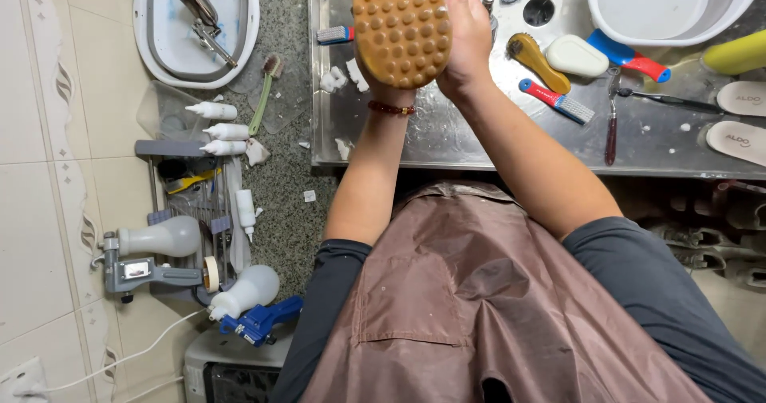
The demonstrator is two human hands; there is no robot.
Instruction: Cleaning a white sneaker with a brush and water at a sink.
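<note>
The tan rubber-studded shoe stood sole-up, lengthwise away, on the hidden left hand; the flat, open right hand pressed its right edge.

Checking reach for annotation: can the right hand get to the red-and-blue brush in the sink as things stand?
Probably yes. The right hand rests against the shoe, held sole-up, so it would have to let go first. The brush lies close by to its right on the sink floor, with nothing lying between them.

shoe sole up | R hand beside | over sink
</note>
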